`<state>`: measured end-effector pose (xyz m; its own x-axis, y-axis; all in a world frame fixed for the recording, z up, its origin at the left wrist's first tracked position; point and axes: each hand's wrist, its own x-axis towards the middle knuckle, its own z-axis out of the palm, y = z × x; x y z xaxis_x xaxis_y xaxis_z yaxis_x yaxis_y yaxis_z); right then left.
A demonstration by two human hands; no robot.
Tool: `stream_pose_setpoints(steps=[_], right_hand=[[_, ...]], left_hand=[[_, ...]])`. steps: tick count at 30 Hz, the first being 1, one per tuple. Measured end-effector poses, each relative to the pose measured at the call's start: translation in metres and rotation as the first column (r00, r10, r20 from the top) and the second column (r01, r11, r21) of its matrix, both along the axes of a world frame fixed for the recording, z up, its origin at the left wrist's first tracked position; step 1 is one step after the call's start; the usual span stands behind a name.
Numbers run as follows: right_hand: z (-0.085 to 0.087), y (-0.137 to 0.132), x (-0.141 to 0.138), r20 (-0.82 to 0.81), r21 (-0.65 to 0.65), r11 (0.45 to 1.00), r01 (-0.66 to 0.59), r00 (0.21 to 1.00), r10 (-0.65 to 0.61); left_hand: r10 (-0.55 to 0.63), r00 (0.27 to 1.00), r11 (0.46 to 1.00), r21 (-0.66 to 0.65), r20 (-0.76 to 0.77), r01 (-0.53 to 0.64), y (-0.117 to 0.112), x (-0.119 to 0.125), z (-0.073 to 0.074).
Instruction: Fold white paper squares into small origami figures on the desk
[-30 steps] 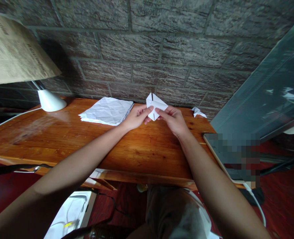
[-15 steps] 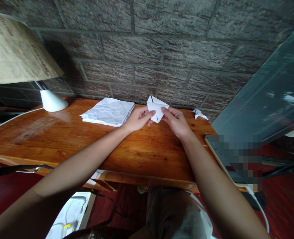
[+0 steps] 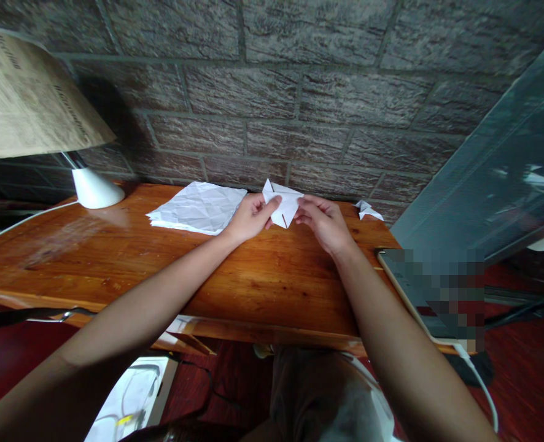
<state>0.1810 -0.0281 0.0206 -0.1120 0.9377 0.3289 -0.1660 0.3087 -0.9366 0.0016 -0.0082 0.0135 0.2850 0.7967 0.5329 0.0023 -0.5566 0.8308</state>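
A small folded piece of white paper (image 3: 285, 207), with pointed corners and dark slits along its folds, is held up above the back of the table. My left hand (image 3: 253, 216) grips its left side, thumb across the front and fingers behind. At its right corner, my right hand (image 3: 323, 222) pinches the paper between thumb and fingertips. Left of my hands lies a stack of creased white paper sheets (image 3: 198, 205). A small folded paper figure (image 3: 368, 210) sits near the back right of the table.
The wooden table (image 3: 272, 288) stands against a stone-block wall (image 3: 253, 92). A lamp with a white base (image 3: 94, 187) is at the back left. On the right edge is a tablet (image 3: 405, 288) with a white cable (image 3: 479, 380). A white box (image 3: 134, 393) lies below.
The folded paper has shifted slightly left and turned in my hands. My right thumb has slid from the paper's front to its right corner.
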Motion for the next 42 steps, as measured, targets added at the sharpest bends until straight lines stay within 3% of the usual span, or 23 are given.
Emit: stream_pose_setpoints(steps=[4,9,16,22,28,34,42], right_hand=[[0.001,0.0,0.001,0.003,0.011,0.999,0.03,1.0,-0.03],[-0.003,0.001,0.001,0.154,0.1,0.994,0.041,0.986,-0.056],[-0.005,0.0,0.0,0.185,0.104,0.994,0.03,0.982,-0.049],[-0.005,0.0,-0.001,0.143,0.093,0.995,0.025,0.989,-0.038],[-0.003,-0.001,0.001,0.104,0.073,0.997,0.016,0.994,-0.024],[0.001,-0.004,0.002,0.124,0.096,0.995,-0.006,0.992,-0.006],[0.0,-0.004,0.004,0.206,0.163,0.986,0.034,0.976,-0.068]], left_hand=[[0.012,0.999,0.998,-0.056,0.039,-0.009,0.004,0.0,-0.003],[0.06,0.992,0.996,-0.076,0.112,-0.052,0.01,0.003,-0.009],[0.095,0.993,0.994,-0.056,0.064,-0.091,0.009,0.005,-0.011],[0.001,0.999,0.998,-0.056,0.053,0.002,0.006,0.002,-0.006],[-0.092,0.987,0.977,-0.179,0.129,0.115,0.008,0.0,-0.008],[-0.138,0.968,0.945,-0.264,0.211,0.193,0.01,0.001,-0.01],[-0.2,0.963,0.937,-0.252,0.179,0.241,0.006,-0.001,-0.005]])
